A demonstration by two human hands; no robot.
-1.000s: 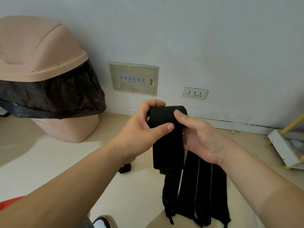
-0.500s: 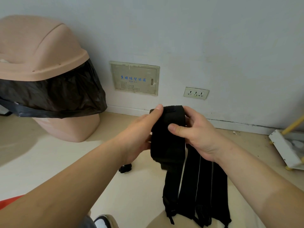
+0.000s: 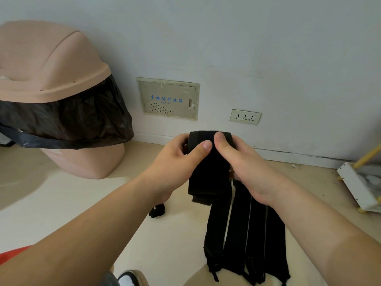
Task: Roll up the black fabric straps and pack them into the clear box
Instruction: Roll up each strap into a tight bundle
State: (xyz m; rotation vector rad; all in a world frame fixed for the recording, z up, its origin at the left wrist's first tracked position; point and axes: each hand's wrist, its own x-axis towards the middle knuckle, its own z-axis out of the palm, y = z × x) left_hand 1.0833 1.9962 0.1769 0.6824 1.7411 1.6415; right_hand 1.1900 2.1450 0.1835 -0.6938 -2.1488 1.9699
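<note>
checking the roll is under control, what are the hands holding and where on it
Both the left hand and right hand grip the rolled top end of one black fabric strap; its tail hangs free.

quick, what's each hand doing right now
Left hand: closed on the rolled end of the black strap, thumb on top.
Right hand: also gripping that strap, thumb pressing the roll.

Pink bin [image 3: 51, 83] with black liner [image 3: 68, 118] beside wall socket [image 3: 245, 117].

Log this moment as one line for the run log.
step: rolling | left hand: gripping strap roll | right hand: gripping roll | tail hanging | clear box: unseen
</note>
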